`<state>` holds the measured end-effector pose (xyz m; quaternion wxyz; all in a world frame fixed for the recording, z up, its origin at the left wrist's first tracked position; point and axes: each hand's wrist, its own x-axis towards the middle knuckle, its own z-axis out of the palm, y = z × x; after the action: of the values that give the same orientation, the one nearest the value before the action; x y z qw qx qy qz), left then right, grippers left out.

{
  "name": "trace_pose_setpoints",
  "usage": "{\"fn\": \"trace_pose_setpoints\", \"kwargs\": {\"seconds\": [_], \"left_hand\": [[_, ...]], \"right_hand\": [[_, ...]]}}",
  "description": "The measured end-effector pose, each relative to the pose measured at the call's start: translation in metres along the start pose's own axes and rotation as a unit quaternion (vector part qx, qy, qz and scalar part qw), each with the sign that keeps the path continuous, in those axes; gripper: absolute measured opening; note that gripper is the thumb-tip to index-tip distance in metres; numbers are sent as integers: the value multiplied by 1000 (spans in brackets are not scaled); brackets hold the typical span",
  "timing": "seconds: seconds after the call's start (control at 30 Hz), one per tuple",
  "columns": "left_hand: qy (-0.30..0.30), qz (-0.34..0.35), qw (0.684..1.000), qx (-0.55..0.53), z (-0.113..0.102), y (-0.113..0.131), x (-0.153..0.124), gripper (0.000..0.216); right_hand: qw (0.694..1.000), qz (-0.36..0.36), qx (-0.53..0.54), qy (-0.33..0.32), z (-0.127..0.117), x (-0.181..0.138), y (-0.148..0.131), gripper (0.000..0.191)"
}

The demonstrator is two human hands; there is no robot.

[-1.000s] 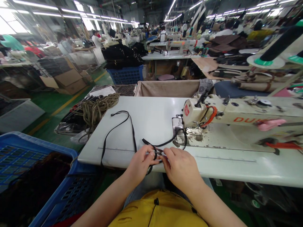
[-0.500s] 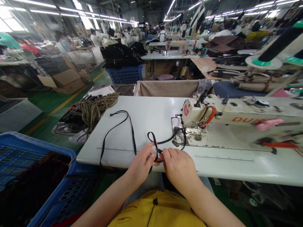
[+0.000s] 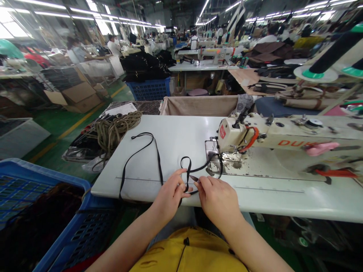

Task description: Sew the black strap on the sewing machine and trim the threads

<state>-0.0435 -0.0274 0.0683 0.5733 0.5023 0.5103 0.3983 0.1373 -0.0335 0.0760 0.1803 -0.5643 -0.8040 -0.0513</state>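
My left hand (image 3: 170, 190) is closed on a narrow black strap (image 3: 188, 175), which stands up in a small loop above its fingers. In my right hand (image 3: 218, 196) are small thread snips (image 3: 194, 178), mostly covered by the fingers. Their pointed metal tip faces left, just beside the strap. One stretch of strap runs right to the needle area of the sewing machine (image 3: 241, 132). Another length of black strap (image 3: 157, 151) lies curved on the white table (image 3: 176, 130), left of my hands, and hangs over the front edge.
A bundle of olive cords (image 3: 113, 128) lies beyond the table's left end. Below it stands a blue crate (image 3: 85, 185) with dark material inside. A beige fabric-lined bin (image 3: 198, 105) borders the far edge. Thread cones (image 3: 329, 56) rise at right; people sit farther back.
My right hand has drawn slightly right and down from the left hand, baring the snips' tip. The strap loop has shifted a little to the right.
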Motion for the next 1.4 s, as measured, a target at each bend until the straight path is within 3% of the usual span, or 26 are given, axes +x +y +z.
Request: {"fn": "trace_pose_setpoints", "kwargs": {"seconds": [0.13, 0.37, 0.53, 1.03, 1.2, 1.3, 1.4], "left_hand": [[9, 5, 1000, 5, 0, -2, 1, 20], [28, 16, 999, -5, 2, -5, 1, 46], [6, 21, 1000, 20, 1, -5, 0, 21], [-12, 69, 995, 68, -2, -4, 0, 19], [-8, 31, 998, 47, -1, -6, -2, 25], [1, 18, 999, 48, -12, -4, 4, 30], [41, 72, 989, 120, -45, 9, 21, 32]], "right_hand": [[999, 9, 41, -14, -7, -4, -1, 15], [998, -27, 39, -41, -11, -6, -3, 13], [998, -50, 12, -41, -6, -4, -4, 12], [995, -89, -22, -44, -5, -6, -4, 14], [998, -49, -39, 2, -3, -6, 0, 11], [999, -22, -27, 28, -4, -7, 4, 14], [1000, -1, -7, 26, -4, -11, 11, 18]]}}
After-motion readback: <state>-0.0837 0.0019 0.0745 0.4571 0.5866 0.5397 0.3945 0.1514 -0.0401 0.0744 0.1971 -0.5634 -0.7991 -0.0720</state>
